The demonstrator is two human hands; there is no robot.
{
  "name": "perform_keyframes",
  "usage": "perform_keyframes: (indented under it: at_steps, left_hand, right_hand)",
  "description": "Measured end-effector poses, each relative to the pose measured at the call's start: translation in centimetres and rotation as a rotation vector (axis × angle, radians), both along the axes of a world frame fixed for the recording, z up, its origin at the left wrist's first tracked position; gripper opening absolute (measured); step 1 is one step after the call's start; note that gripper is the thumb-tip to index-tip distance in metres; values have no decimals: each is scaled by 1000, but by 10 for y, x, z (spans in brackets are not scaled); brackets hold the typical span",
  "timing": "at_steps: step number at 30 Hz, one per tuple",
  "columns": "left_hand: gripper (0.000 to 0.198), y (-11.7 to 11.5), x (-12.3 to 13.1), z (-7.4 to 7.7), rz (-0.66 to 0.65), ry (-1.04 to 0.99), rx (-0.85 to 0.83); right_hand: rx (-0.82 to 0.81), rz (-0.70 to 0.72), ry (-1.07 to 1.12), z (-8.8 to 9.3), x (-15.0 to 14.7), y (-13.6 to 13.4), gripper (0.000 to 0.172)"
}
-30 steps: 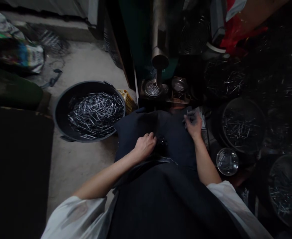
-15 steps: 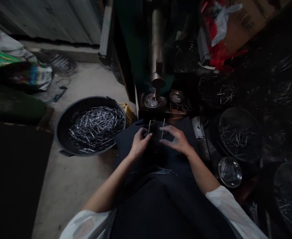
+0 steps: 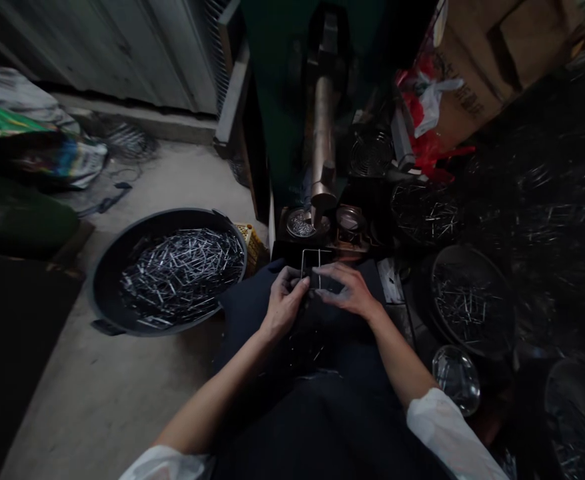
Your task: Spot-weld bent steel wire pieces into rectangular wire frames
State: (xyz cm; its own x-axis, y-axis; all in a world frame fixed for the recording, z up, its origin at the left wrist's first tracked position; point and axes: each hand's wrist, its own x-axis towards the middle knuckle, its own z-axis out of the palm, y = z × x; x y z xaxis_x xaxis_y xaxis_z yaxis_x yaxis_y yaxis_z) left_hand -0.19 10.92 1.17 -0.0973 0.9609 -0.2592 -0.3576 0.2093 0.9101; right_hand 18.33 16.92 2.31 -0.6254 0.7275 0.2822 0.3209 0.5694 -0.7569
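Observation:
Above my lap, my left hand (image 3: 287,297) pinches a thin bent metal wire (image 3: 303,261), which rises upright and turns right at its top. My right hand (image 3: 345,287) has thumb and fingers around a thin upright metal rod (image 3: 319,273) close beside it. Whether the rod and the bent wire touch or are one piece, I cannot tell. Just beyond my hands, a machine's metal spindle (image 3: 323,147) comes down by a round dish (image 3: 301,224) of small shiny metal bits. A second round cup (image 3: 351,219) sits to its right.
A large black tub (image 3: 103,267) full of bent wire pieces stands at left, by a yellow crate (image 3: 252,247). At right are a dark basin (image 3: 502,287) with more wires and a shiny metal bowl (image 3: 456,380). A cardboard box (image 3: 482,73) and red bag (image 3: 440,157) lie behind.
My right hand has moved left with the rod, bringing it nearer the bent wire in my left hand. The camera view has shifted slightly.

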Motion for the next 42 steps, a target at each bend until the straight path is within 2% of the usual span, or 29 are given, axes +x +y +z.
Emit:
perform_keyframes:
  at_steps: [10,15,21,42]
  left_hand:
    - [35,14,0,8,65,-49,27]
    - [34,18,-3,8,82,-56,61]
    - [33,21,-4,11,94,-54,80]
    - [31,31,-5,11,97,-77,96]
  right_hand:
    - [72,44,13,16,-7,24,43]
    - [109,71,58,16,-10,30,45]
    - [80,73,81,16,-11,32,46]
    - [105,72,52,25,-16,43,43]
